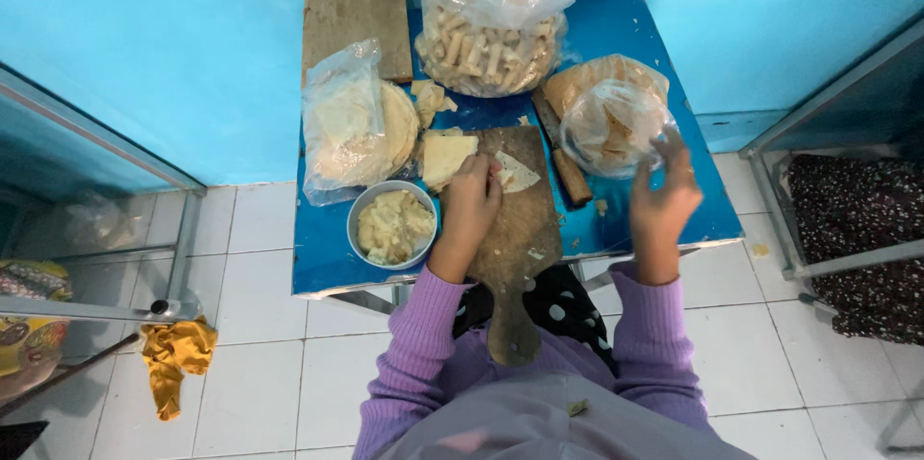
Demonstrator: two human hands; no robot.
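My left hand (469, 205) rests fingers-down on a small folded dough wrapper (518, 171) lying on a wooden paddle board (525, 229). My right hand (662, 198) is raised at the table's right side, fingers curled against a clear plastic bag of wrappers (612, 126). A metal bowl of pale mashed filling (392, 225) stands just left of my left hand. A square stack of wrappers (448, 158) lies beside the board's top.
A blue table (327, 263) carries a big plastic bag of rolled pastries (489, 37), a bagged stack of round flatbreads (351, 128), a wooden board (356, 17) at the back left and a wooden stick (566, 166). A yellow cloth (173, 359) lies on the white tile floor. Metal racks stand left and right.
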